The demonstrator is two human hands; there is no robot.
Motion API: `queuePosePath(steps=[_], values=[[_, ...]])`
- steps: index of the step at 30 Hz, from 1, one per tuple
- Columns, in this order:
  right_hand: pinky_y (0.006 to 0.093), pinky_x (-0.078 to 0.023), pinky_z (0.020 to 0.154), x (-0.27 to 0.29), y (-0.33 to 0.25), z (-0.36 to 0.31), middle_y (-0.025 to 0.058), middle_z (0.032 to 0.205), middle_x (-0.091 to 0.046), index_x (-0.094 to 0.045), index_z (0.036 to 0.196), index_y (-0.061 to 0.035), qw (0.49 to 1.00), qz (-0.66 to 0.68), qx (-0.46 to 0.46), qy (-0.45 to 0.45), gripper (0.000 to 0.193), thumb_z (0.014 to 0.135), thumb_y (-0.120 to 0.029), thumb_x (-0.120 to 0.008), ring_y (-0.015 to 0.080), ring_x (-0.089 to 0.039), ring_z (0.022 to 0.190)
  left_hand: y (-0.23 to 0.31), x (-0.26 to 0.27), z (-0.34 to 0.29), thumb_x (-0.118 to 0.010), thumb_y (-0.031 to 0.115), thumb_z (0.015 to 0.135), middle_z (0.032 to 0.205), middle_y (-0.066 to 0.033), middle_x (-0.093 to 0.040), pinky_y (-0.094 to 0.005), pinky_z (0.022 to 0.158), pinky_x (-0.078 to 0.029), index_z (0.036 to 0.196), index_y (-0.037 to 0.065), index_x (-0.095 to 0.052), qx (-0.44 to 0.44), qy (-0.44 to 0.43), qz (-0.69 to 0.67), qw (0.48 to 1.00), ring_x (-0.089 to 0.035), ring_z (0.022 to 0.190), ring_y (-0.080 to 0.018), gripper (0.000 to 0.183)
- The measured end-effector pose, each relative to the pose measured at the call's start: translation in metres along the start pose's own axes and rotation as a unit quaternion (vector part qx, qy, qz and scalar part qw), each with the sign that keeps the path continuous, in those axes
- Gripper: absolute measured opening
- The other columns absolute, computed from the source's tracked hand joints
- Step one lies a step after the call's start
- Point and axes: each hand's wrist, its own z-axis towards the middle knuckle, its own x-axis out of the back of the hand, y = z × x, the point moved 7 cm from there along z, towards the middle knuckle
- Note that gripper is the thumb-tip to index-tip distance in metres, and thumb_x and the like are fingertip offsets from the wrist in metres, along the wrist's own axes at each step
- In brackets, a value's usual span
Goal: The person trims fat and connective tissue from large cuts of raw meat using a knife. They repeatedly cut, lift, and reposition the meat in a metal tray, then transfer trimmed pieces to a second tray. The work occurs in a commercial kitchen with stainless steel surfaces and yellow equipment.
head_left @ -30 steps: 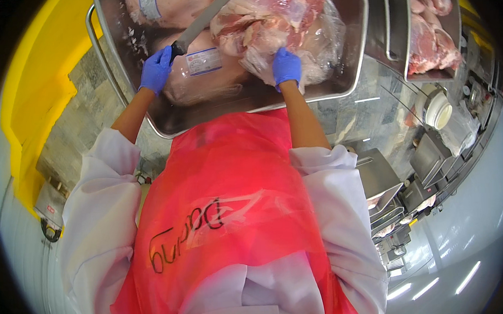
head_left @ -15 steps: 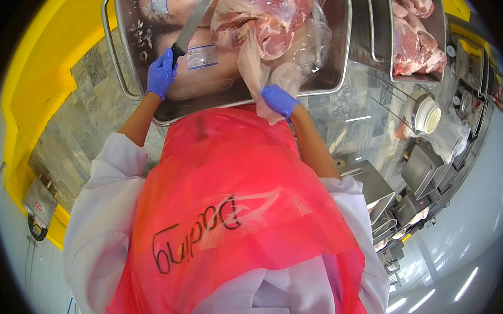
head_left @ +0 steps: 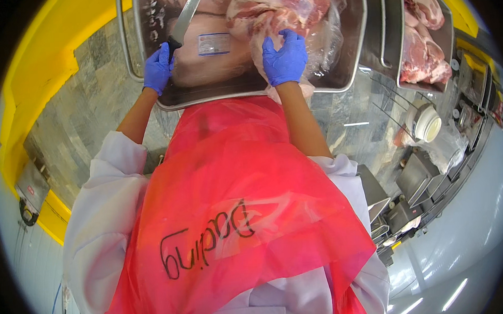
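Note:
My left hand (head_left: 158, 70), in a blue glove, is closed round the black handle of a knife (head_left: 189, 13). The blade points away over the metal tub (head_left: 248, 94). My right hand (head_left: 285, 57), also gloved, is at the near edge of a large raw cut of meat (head_left: 280, 5). Its thumb and fingers are apart; whether they touch the meat I cannot tell. A clear plastic bag (head_left: 332, 39) lies crumpled beside and beneath the meat. Left of it are wrapped pale cuts of meat (head_left: 201, 74), one with a white label (head_left: 214, 44).
On the right stands a second metal tub (head_left: 402, 72) with several raw cuts (head_left: 422, 48). A white container (head_left: 427, 124) and a loose plastic bag (head_left: 450, 149) are beyond my right arm. Yellow structure (head_left: 48, 71) curves along the left.
My right hand has released the gathered bag end and moved forward to the meat, fingers spread. The knife stays in my left hand. The view has shifted slightly.

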Motion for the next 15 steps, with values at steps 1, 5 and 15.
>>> queuePosePath(steps=[1,5,15], values=[[0.0504,-0.051,0.087,-0.003,-0.016,0.001,0.0179,0.103,-0.064,-0.061,0.110,-0.0049,0.999,0.007,0.032,0.039,0.052,0.075,-0.042,-0.075,0.0377,-0.063,0.103,-0.004,0.008,-0.004,-0.054,0.050,0.102,0.068,0.0023,-0.058,-0.0246,0.050,-0.038,0.091,0.007,-0.071,0.002,0.004,-0.001,1.000,-0.047,0.055,-0.0054,0.048],[0.0504,-0.053,0.085,-0.029,-0.040,0.013,0.0213,0.109,-0.063,-0.054,0.116,-0.0040,0.996,-0.081,-0.013,-0.028,0.051,0.079,-0.035,-0.073,0.0386,-0.065,0.101,-0.021,0.030,-0.021,-0.054,0.050,0.101,0.066,0.0022,-0.056,-0.0245,0.049,-0.038,0.086,0.007,-0.068,0.027,0.010,-0.015,0.999,-0.046,0.054,-0.0063,0.048],[0.0483,-0.055,0.080,-0.097,0.010,0.055,0.0212,0.097,-0.071,-0.067,0.093,-0.0012,0.989,-0.040,0.012,-0.139,0.022,0.091,-0.019,-0.054,0.0396,-0.069,0.088,-0.035,0.026,-0.046,-0.055,0.051,0.100,0.065,0.0023,-0.053,-0.0253,0.049,-0.039,0.080,0.009,-0.062,0.043,-0.027,-0.039,0.998,-0.047,0.054,-0.0068,0.047]])
